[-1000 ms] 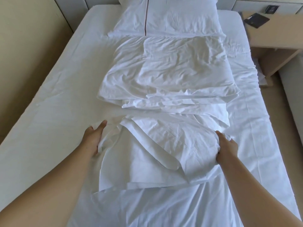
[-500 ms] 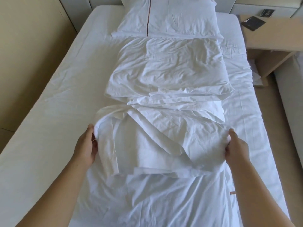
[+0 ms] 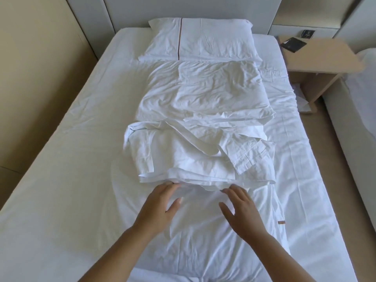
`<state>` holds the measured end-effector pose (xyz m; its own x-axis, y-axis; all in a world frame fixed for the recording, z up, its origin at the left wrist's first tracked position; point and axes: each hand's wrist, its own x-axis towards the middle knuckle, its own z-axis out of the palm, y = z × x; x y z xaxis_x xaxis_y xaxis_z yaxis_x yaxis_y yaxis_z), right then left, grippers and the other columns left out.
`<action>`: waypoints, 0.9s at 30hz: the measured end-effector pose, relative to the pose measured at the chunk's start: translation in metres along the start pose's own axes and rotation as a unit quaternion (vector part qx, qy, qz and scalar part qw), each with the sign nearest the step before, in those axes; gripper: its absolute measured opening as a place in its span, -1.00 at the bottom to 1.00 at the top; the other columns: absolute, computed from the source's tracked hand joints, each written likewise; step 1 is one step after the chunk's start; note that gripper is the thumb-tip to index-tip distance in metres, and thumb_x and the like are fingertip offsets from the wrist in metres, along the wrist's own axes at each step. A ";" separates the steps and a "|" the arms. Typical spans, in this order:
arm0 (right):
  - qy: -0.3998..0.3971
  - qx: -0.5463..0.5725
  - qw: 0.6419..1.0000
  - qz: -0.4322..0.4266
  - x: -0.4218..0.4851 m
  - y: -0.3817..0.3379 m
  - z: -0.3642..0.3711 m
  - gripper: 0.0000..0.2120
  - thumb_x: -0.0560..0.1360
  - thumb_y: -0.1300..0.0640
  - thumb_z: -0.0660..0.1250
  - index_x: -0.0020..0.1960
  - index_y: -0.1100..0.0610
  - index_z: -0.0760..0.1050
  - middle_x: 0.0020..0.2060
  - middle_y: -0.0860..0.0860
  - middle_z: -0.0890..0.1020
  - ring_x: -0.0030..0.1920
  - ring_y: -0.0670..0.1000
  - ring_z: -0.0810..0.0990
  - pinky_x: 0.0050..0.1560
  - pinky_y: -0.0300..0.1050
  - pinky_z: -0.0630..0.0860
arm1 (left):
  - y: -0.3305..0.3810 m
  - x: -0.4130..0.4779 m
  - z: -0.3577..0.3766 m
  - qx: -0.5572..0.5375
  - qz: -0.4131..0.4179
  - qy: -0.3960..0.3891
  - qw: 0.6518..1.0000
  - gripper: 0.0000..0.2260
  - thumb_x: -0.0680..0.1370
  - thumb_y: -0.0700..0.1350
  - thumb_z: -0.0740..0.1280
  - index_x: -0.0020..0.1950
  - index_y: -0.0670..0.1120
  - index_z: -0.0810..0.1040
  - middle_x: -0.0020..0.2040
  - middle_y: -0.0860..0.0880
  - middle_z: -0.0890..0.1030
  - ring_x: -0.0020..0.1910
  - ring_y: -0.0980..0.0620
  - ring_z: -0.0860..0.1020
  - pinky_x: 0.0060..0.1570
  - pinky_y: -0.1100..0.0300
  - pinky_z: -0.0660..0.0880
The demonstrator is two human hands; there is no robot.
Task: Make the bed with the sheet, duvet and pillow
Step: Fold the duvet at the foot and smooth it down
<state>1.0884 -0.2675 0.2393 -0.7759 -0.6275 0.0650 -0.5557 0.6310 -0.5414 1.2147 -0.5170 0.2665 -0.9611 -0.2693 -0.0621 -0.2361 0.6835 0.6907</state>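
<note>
A white sheet (image 3: 67, 159) covers the mattress. The white duvet (image 3: 199, 143) lies folded in a long strip down the middle of the bed, its layers bunched in a stack at the centre. A white pillow (image 3: 203, 39) with a thin brown stripe rests at the head. My left hand (image 3: 160, 202) and my right hand (image 3: 240, 206) hover side by side, fingers spread, just below the stack's near edge. The fingertips touch that fold. Neither hand grips any cloth.
A beige wall panel (image 3: 36, 78) runs along the bed's left side. A light wooden bedside table (image 3: 321, 58) stands at the right with a dark booklet (image 3: 293, 44) on it. A second bed's edge (image 3: 358, 110) lies further right, across a narrow floor gap.
Both hands have let go of the stack's left and right sides and come together at its near edge. The stack has shifted up the bed, away from me.
</note>
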 end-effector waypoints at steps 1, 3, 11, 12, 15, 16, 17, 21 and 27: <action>-0.002 -0.020 1.000 -0.020 0.018 0.005 -0.002 -0.61 0.57 -0.09 0.23 0.30 0.08 0.52 0.22 -0.02 0.55 0.29 0.05 0.48 0.24 0.00 0.49 | 0.002 0.018 -0.004 0.036 0.034 -0.001 0.999 -0.55 0.59 0.17 0.17 0.42 0.02 0.45 0.31 0.14 0.52 0.29 0.12 0.46 0.29 0.14 0.42; 0.007 -0.047 0.998 -0.035 0.057 0.012 -0.013 -0.50 0.57 -0.12 0.22 0.42 0.09 0.43 0.37 0.03 0.49 0.43 0.13 0.40 0.34 0.15 0.43 | 0.002 0.058 -0.015 0.090 0.079 0.012 0.993 -0.51 0.60 0.15 0.18 0.48 -0.03 0.39 0.37 0.01 0.49 0.32 -0.03 0.47 0.27 -0.03 0.45; 0.074 -0.088 0.991 -0.062 0.168 0.023 -0.025 -0.33 0.59 -0.15 0.16 0.62 0.06 0.12 0.63 -0.01 0.06 0.63 0.06 -0.04 0.55 0.25 0.09 | 0.005 0.174 -0.033 0.195 0.091 0.071 0.974 -0.37 0.61 0.23 0.09 0.62 -0.03 0.12 0.63 0.01 0.12 0.60 -0.03 0.09 0.49 -0.25 0.14; 0.088 -0.097 0.988 -0.080 0.172 0.023 -0.020 -0.33 0.59 -0.12 0.19 0.62 0.10 0.14 0.63 0.02 0.08 0.63 0.08 -0.01 0.55 0.26 0.10 | 0.003 0.177 -0.027 0.212 0.098 0.071 0.970 -0.36 0.61 0.23 0.08 0.62 -0.04 0.10 0.63 0.02 0.08 0.61 -0.03 0.06 0.50 -0.25 0.10; 0.082 -0.150 0.975 -0.142 0.178 0.034 0.001 -0.32 0.59 -0.18 0.20 0.61 0.11 0.18 0.62 0.07 0.13 0.62 0.13 0.04 0.52 0.36 0.09 | -0.009 0.184 -0.005 0.276 0.111 0.070 0.952 -0.31 0.61 0.28 0.06 0.64 -0.05 0.03 0.65 0.01 0.01 0.63 -0.02 -0.02 0.52 -0.27 -0.05; 0.068 -0.173 0.973 -0.137 0.183 0.043 0.005 -0.29 0.58 -0.24 0.17 0.61 0.09 0.17 0.62 0.06 0.12 0.62 0.13 0.04 0.51 0.39 0.06 | -0.013 0.189 -0.001 0.295 0.110 0.071 0.947 -0.28 0.60 0.31 0.06 0.64 -0.05 0.03 0.65 0.00 0.02 0.62 -0.03 -0.02 0.51 -0.28 -0.07; 0.053 -0.191 0.973 -0.121 0.191 0.052 0.009 -0.26 0.57 -0.31 0.13 0.62 0.06 0.15 0.62 0.05 0.11 0.62 0.12 0.03 0.50 0.42 0.01 | -0.018 0.196 0.002 0.311 0.109 0.070 0.942 -0.27 0.58 0.33 0.07 0.64 -0.04 0.04 0.65 0.00 0.04 0.62 -0.04 0.01 0.50 -0.30 -0.07; 0.010 -0.215 0.976 -0.039 0.235 0.083 0.012 -0.20 0.54 -0.43 0.00 0.65 -0.03 -0.01 0.64 -0.04 -0.01 0.63 0.06 -0.09 0.51 0.40 -0.23 | -0.045 0.245 -0.005 0.357 0.087 0.051 0.929 -0.29 0.56 0.26 0.13 0.63 -0.02 0.07 0.62 -0.05 0.18 0.59 -0.10 0.16 0.46 -0.33 0.07; -0.016 -0.177 0.978 0.112 0.290 0.136 0.007 -0.18 0.55 -0.43 -0.04 0.64 -0.06 -0.21 0.62 -0.13 -0.23 0.61 0.02 -0.29 0.58 0.23 -0.16 | -0.090 0.299 -0.026 0.391 0.023 0.024 0.920 -0.36 0.58 0.27 0.02 0.57 -0.03 0.29 0.57 -0.06 0.30 0.55 -0.17 0.26 0.42 -0.35 0.08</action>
<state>0.7901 -0.3665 0.1785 -0.8833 -0.4662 -0.0503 -0.4462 0.8687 -0.2152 0.9521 -0.6770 0.2050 -0.9695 -0.2452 -0.0016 -0.2449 0.9688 -0.0386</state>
